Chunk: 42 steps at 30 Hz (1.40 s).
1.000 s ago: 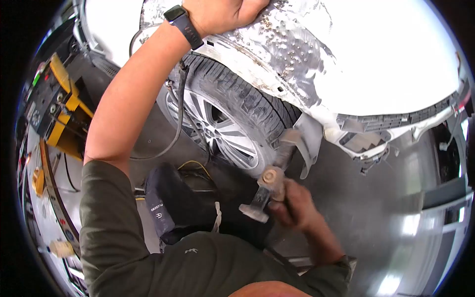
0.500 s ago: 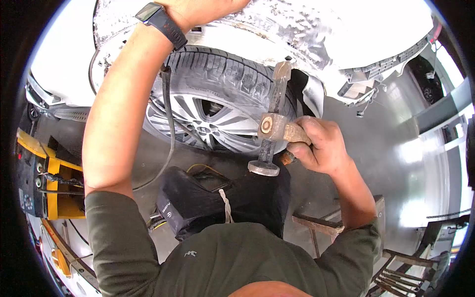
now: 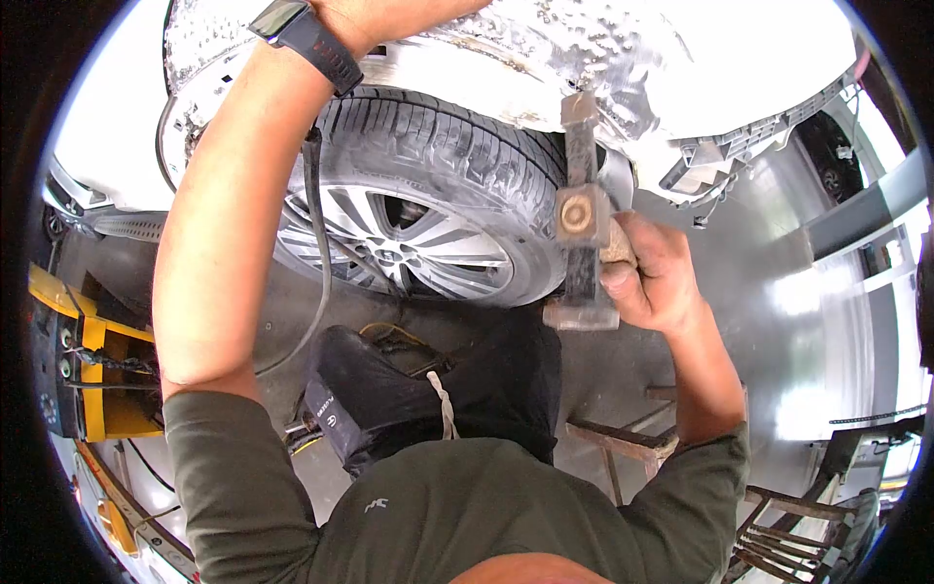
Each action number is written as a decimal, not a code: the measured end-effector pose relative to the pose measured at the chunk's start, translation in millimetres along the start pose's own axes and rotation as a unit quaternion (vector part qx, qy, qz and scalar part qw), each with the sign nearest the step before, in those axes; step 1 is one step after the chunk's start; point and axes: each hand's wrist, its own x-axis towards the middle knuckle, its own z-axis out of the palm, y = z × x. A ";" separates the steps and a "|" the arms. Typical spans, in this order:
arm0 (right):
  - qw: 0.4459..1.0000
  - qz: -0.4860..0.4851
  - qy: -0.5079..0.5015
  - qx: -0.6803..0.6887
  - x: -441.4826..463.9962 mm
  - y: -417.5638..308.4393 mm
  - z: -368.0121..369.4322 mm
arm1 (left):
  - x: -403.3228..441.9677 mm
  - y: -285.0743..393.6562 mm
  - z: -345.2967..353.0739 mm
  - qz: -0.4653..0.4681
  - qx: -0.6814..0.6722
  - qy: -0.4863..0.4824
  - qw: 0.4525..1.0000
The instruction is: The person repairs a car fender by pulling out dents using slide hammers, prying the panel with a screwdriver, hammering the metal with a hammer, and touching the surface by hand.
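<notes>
Shifted rightward, the hammer [image 3: 582, 216] is gripped by the right hand [image 3: 661, 273]; cropped left hand [image 3: 404, 14], grip unclear.

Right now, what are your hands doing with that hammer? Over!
Right hand gripping hammer by its handle. Left hand beside white car panel, partly out of frame; contact unclear. Dark hose crosses before wheel.
</notes>
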 end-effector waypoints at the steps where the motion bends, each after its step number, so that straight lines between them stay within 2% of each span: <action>1: 1.000 -0.007 0.002 -0.003 -0.2 0.6 0.1 | 0.5 -0.4 1.2 0.001 0.004 0.001 1.000; 6: 1.000 -0.002 0.028 -0.004 1.0 -2.3 -1.7 | 1.9 -1.6 1.7 0.003 0.007 -0.012 1.000; 9: 0.999 -0.002 0.009 -0.052 -1.7 2.9 -2.1 | 2.7 -2.1 0.8 0.012 0.023 -0.024 0.999; 12: 0.999 0.028 0.014 -0.017 -2.3 1.6 2.7 | 4.3 -0.3 -0.4 -0.001 0.015 -0.030 0.999; 16: 0.999 -0.037 0.019 -0.035 0.7 1.4 3.4 | 6.8 2.7 -5.1 -0.018 0.018 -0.053 0.998; 18: 0.999 -0.026 0.011 -0.030 -0.8 2.2 3.8 | 6.7 3.9 -5.7 -0.022 0.014 -0.059 0.998; 19: 1.000 0.000 0.015 -0.013 -3.5 2.9 4.2 | 5.9 3.8 -3.9 -0.015 0.012 -0.050 0.999; 22: 0.999 -0.016 0.020 0.041 3.8 -18.3 -3.2 | 2.7 0.5 -0.1 0.000 0.014 -0.032 0.999; 25: 0.999 -0.040 0.020 0.029 0.9 -5.5 5.5 | 4.6 -1.8 1.9 0.009 0.018 -0.024 1.000; 27: 0.999 0.003 0.023 0.044 -2.4 -7.6 6.6 | 4.3 0.8 0.6 0.003 0.017 -0.028 0.999; 31: 0.999 -0.035 0.008 -0.012 -0.9 1.5 10.1 | 4.8 -0.2 0.9 0.001 0.012 -0.025 1.000; 34: 0.999 0.006 0.027 0.018 -4.3 -0.7 11.8 | 3.0 -0.5 2.5 0.009 0.028 -0.026 0.999; 38: 0.998 -0.032 0.048 0.033 -3.8 0.5 14.0 | 1.9 -2.3 3.2 0.019 0.014 -0.013 1.000; 40: 0.996 0.009 0.074 0.048 -11.7 8.5 26.2 | 2.4 -0.1 3.4 0.022 0.008 -0.013 1.000; 42: 0.995 0.004 0.075 0.058 -11.9 11.2 30.5 | 3.0 -0.7 2.4 0.025 0.017 -0.014 0.999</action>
